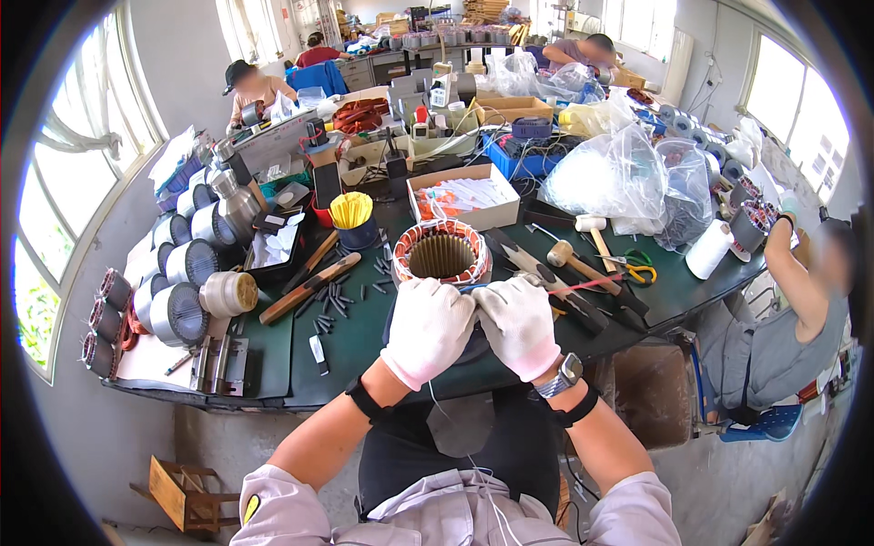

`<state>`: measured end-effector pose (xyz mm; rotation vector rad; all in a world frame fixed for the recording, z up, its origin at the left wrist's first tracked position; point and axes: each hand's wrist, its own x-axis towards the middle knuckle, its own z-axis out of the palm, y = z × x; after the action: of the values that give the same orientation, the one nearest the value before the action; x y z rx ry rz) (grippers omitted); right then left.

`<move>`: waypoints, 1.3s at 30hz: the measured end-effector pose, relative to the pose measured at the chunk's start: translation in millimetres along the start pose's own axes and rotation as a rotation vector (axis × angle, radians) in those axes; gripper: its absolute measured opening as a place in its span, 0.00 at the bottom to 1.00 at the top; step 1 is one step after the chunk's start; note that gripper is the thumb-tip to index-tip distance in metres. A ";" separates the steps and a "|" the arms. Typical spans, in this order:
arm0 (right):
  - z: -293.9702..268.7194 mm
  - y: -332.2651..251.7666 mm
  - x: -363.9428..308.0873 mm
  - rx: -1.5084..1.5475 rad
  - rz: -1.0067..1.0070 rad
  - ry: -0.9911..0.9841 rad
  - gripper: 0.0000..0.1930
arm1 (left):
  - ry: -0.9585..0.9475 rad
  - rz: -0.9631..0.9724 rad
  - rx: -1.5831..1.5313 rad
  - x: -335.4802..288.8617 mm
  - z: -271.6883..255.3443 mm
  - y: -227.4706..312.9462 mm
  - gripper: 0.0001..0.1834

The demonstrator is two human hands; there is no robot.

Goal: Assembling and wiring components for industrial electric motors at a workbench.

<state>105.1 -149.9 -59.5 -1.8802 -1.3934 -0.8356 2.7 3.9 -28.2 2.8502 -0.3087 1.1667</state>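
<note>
A stator [441, 257] with copper windings laced in white cord stands upright at the table's near edge, its slotted bore facing up. Both my hands wear white gloves and meet at its near rim. My left hand [426, 332] is closed, fingertips pinched at a short blue lead wire [472, 288]. Close beside it, my right hand [519, 328] is also closed, and a thin red lead wire [587, 286] runs out from it to the right. The fingertips partly hide what they grip. A white cord [435, 396] hangs below my left hand.
Wooden-handled tools [309, 289] and small dark pegs [335, 300] lie left; a mallet [583, 266] and yellow-handled scissors [640, 266] lie right. Behind are a cup of yellow strips [353, 218] and a white box [464, 196]. Metal cylinders [189, 264] crowd the left. A co-worker [774, 337] sits right.
</note>
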 end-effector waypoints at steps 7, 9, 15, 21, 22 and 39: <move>-1.5 -3.5 2.5 -0.030 0.067 0.054 0.07 | -0.081 -0.102 -0.387 17.6 -33.9 -19.3 0.27; -0.8 -5.9 4.4 -0.038 0.138 -0.023 0.07 | -0.185 -0.118 -0.377 14.8 -43.8 -37.5 0.36; 5.5 -12.1 13.6 -0.136 0.140 0.005 0.09 | -0.207 -0.081 -0.304 -7.3 -1.2 -60.8 0.29; 9.8 -0.6 9.1 0.141 0.273 0.146 0.09 | -0.076 -0.168 -0.309 -11.1 7.3 -52.9 0.20; 8.0 -1.4 9.8 0.159 0.275 0.147 0.08 | -0.041 -0.168 -0.317 -13.1 11.3 -53.0 0.18; -2.8 -7.3 7.4 0.137 0.189 0.228 0.03 | -0.007 -0.204 -0.255 -12.6 16.1 -47.9 0.15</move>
<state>99.5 -146.4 -51.0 -1.7218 -1.0875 -0.8106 14.6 51.1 -47.0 2.5941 -0.1493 1.0009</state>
